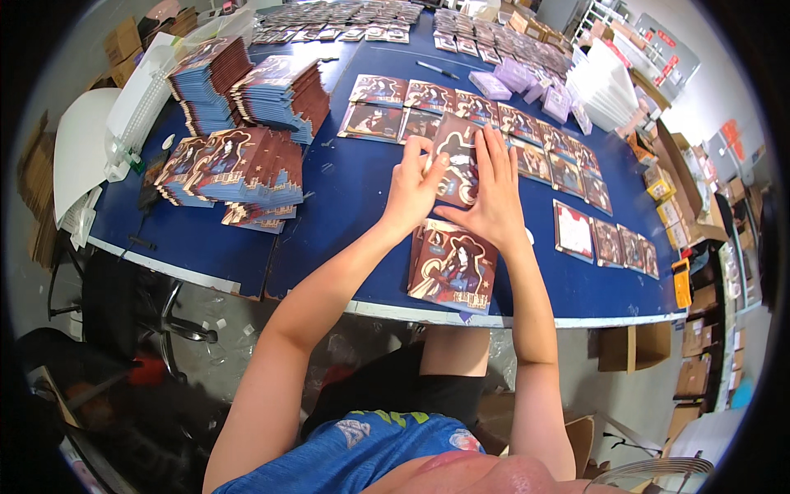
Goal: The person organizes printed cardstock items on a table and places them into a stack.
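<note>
A brown illustrated card sleeve (455, 157) is held over the table in front of me. My left hand (412, 185) pinches its left edge, the thumb lying on the front. Across the sleeve's right part my right hand (490, 191) rests with straight fingers and its thumb spread below. Nearer to me lies a small pile of matching sleeves (457, 265) showing a figure in a hat. Beyond both hands, two rows of illustrated packs (432, 96) run to the right, partly hidden by my fingers. Another short row of packs (573, 228) is right of my right hand.
On the left of the blue table (345, 247) stand tall stacks of sleeves (210, 80) and a fanned heap (234, 163). A pen (437, 70), lilac boxes (515, 74) and white plastic baskets (602, 86) lie farther back. A yellow tool (681, 283) sits at the right edge.
</note>
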The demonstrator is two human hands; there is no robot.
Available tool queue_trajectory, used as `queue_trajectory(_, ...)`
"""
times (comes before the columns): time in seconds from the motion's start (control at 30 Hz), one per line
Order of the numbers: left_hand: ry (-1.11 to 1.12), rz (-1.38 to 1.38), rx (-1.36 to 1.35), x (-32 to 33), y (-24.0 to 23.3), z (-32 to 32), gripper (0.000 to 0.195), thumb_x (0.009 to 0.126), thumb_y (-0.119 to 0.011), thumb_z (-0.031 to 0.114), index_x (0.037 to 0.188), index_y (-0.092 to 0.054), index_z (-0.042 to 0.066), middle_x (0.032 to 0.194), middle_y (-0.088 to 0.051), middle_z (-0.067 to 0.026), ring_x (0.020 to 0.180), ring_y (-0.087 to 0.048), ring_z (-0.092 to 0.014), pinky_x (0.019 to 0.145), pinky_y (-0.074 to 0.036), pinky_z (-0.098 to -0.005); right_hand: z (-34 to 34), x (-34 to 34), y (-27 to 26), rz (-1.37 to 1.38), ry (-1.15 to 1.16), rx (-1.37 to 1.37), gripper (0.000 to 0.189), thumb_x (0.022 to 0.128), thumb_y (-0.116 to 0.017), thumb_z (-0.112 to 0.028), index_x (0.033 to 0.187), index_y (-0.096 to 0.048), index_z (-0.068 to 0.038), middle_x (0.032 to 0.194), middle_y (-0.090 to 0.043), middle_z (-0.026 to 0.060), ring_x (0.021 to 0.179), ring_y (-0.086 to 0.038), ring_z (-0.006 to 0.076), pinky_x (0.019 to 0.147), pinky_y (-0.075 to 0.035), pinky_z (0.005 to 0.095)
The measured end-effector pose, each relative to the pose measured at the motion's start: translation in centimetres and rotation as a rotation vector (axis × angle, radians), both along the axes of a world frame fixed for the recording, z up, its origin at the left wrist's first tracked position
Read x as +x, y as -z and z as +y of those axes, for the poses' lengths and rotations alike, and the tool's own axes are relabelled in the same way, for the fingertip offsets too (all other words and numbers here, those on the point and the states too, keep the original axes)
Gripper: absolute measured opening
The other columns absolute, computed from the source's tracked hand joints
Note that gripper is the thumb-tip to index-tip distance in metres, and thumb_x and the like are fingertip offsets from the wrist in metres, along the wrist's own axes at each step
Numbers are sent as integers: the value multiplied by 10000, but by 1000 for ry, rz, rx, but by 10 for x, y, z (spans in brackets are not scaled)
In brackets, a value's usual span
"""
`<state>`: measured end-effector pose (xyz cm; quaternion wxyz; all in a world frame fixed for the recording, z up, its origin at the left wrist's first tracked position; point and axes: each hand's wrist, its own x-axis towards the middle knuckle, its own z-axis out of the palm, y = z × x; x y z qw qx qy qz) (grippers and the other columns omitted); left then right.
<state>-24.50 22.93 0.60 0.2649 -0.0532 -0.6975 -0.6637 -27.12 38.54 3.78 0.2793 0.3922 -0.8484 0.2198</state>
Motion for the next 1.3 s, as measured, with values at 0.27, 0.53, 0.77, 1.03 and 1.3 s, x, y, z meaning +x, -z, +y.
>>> queue_trajectory(0.27, 143, 113, -87, 9, 9, 12, 242, 953, -591, 182, 1089, -458, 32, 755, -617, -60, 618, -541, -64, 547, -424, -239, 25, -6, 4, -87, -47, -165, 1212, 379, -872, -216, 1438, -309, -43, 1304, -383, 188, 1245, -383, 391, 1109, -254, 538)
queue_trajectory(0.53, 23, 200, -223, 7, -12, 6, 106, 852, -688, 103, 925, -653, 35, 1093, -599, -90, 813, -605, -134, 644, -501, -253, 33, -13, 6, 52, -31, -206, 1159, 335, -872, -150, 1386, -386, -93, 1272, -433, 119, 1224, -425, 330, 1115, -265, 528)
queue_trajectory(0.77, -133, 127, -209, -5, 3, -14, 117, 895, -647, 117, 895, -631, 1, 904, -644, -107, 659, -585, -114, 579, -493, -267, 40, -21, 13, 10, 148, -87, 1169, 417, -887, -176, 1436, -316, -115, 1312, -405, 102, 1292, -366, 317, 1108, -192, 596)
queue_trajectory(1.03, -90, -75, -39, -9, -2, -22, 259, 983, -547, 251, 1083, -604, 19, 747, -636, -24, 619, -574, -64, 460, -458, -217, 41, -25, 22, -91, 99, -94, 1212, 416, -909, -233, 1452, -296, -88, 1316, -392, 169, 1219, -400, 365, 1038, -370, 441)
queue_trajectory(1.3, -31, 154, -243, -18, 25, -9, 211, 964, -551, 168, 1093, -663, 45, 971, -658, -81, 806, -633, -151, 676, -504, -277, 35, -23, 35, -150, 83, -81, 1171, 466, -878, -455, 1422, -347, -37, 1318, -414, 204, 1208, -413, 388, 1031, -366, 462)
